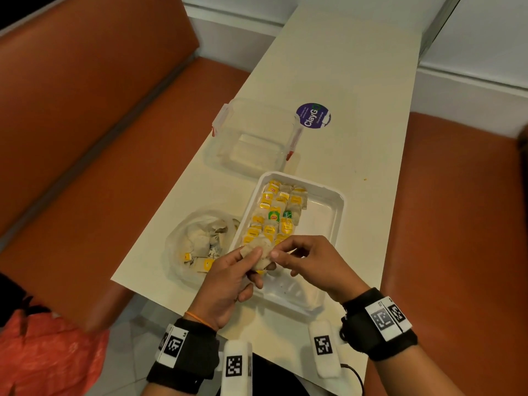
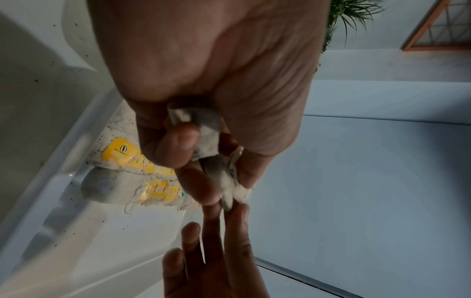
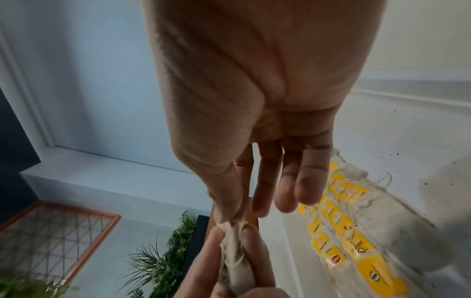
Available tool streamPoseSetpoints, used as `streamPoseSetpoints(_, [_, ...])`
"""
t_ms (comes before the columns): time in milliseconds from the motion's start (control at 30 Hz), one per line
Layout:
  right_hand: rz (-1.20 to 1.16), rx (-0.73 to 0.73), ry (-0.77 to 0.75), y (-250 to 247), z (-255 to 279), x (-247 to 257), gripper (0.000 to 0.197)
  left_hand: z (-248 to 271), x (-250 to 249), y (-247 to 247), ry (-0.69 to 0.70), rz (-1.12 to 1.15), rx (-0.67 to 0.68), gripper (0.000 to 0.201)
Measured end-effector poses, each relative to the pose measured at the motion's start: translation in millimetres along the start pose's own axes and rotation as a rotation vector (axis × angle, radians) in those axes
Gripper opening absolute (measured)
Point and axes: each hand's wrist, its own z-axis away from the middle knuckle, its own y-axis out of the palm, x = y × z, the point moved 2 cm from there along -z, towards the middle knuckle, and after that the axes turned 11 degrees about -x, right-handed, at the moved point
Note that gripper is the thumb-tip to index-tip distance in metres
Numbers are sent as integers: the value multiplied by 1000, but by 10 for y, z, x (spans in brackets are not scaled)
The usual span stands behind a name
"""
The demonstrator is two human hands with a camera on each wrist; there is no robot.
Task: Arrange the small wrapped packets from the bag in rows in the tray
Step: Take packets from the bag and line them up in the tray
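Note:
A white tray (image 1: 337, 201) lies on the narrow table, with yellow-tagged wrapped packets (image 1: 275, 215) in rows along its left side. Left of it sits a clear bag (image 1: 200, 241) with more packets. My left hand (image 1: 254, 264) hovers over the tray's near end and grips a small bunch of beige packets (image 1: 258, 258). My right hand (image 1: 278, 251) pinches the end of one packet in that bunch between thumb and forefinger. In the left wrist view the left hand (image 2: 203, 161) curls round the packets (image 2: 206, 131). The right wrist view shows the right hand (image 3: 229, 219) pinching the packet (image 3: 234, 248).
A clear plastic container (image 1: 254, 135) with red clips stands beyond the tray, next to a round purple sticker (image 1: 313, 115). Orange bench seats (image 1: 114, 138) flank the table on both sides. The tray's right half (image 1: 317, 221) is bare.

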Motion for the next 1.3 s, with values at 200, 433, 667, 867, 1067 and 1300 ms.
streamPoseSetpoints(200, [-102,46,-58,-17,27,18,40,24,40,33,-25,-33,-33,36])
streamPoseSetpoints(433, [101,142,-232,-31,60,145,31,79,53,-1,-163,33,56,37])
streamPoseSetpoints(667, [130,18,-244,10,2,171,10,135,-12,-17,-292,3,90,76])
streamPoseSetpoints(867, [-112,-5,-59,-52,4,215,14,81,-56,-230,-179,-134,-129,60])
streamPoseSetpoints(1067, [-22,78,8,-63,34,187,15,51,-297,-230,106,-245,-55,27])
streamPoseSetpoints(1300, [342,56,-135,-88,-46,146,13,-102,-239,-98,354,-747,154,23])
